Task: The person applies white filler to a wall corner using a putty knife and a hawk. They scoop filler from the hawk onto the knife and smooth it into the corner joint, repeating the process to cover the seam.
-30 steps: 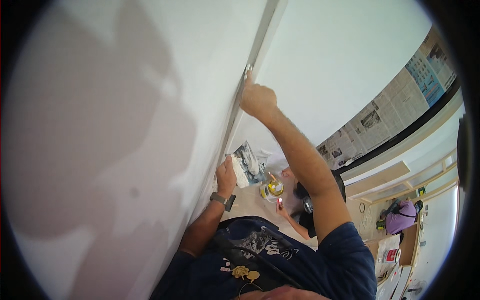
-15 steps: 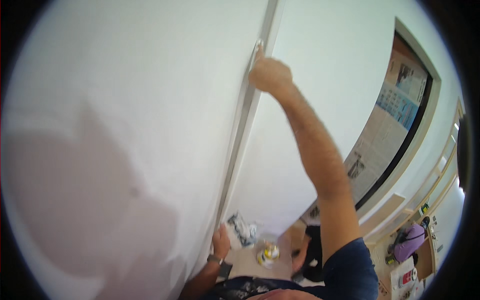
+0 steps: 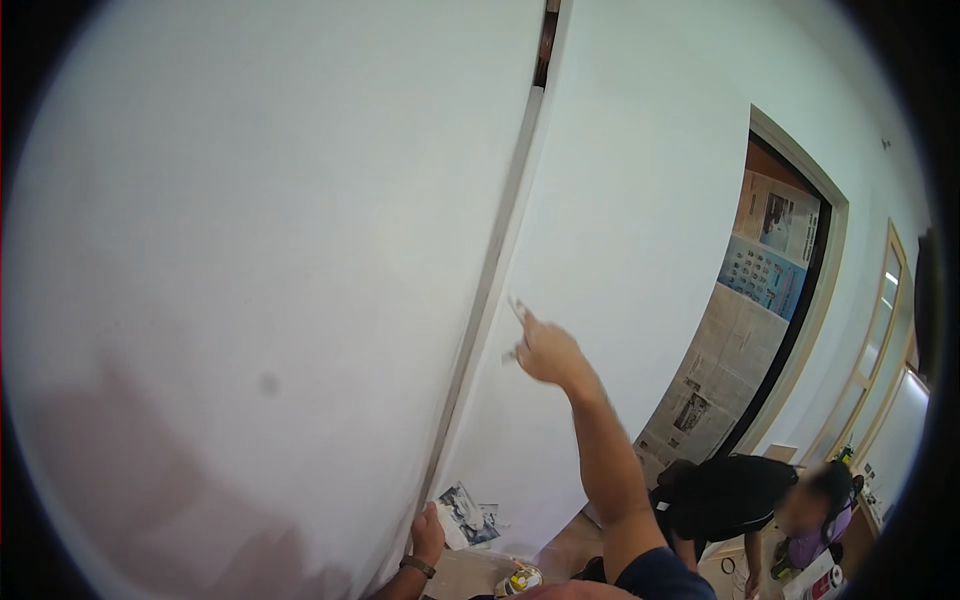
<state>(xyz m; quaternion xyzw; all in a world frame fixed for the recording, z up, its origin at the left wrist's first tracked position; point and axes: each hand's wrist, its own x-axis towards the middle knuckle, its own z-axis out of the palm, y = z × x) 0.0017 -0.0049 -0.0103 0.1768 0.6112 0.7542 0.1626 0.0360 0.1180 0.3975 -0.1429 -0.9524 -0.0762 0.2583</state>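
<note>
My right hand (image 3: 545, 350) grips a small putty-smeared scraper (image 3: 515, 308), forefinger pointing up along it, in front of the white wall, just right of a long narrow vertical groove (image 3: 497, 245). At the lower middle my left hand (image 3: 428, 532) holds a scrap of printed paper (image 3: 469, 516) with white putty on it, beside the groove's lower end. A dark slot (image 3: 548, 38) shows at the top of the groove.
A doorway papered with newspaper (image 3: 717, 349) stands at the right, beside a wooden-framed glazed panel (image 3: 872, 350). A person in black (image 3: 728, 498) bends at lower right, near another in purple (image 3: 820, 538). Yellow-labelled cans (image 3: 520, 580) sit on the floor.
My right hand has left the groove and moved down, the tool now clear of it. The view has tilted upward. The person in black has come further into view, bending over.
</note>
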